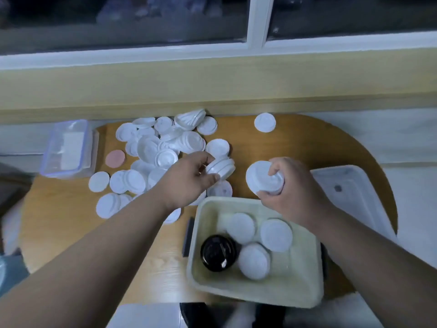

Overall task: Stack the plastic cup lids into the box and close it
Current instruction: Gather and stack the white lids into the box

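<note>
A pale open box (305,297) stands at the table's near edge, holding three white lid stacks (275,235) and one black lid stack (218,253). My right hand (293,192) grips a stack of white lids (259,177) just beyond the box's far rim. My left hand (189,183) pinches a small stack of white lids (221,168) to the left of it. Many loose white lids (163,147) lie scattered across the left and back of the wooden table. The box's whitish lid (350,192) lies flat to the right.
A clear lidded plastic container (68,147) stands at the table's left edge. A pink disc (115,158) lies beside it. A single white lid (264,122) sits apart at the back. A dark flat object (188,237) lies left of the box. A window sill runs behind the table.
</note>
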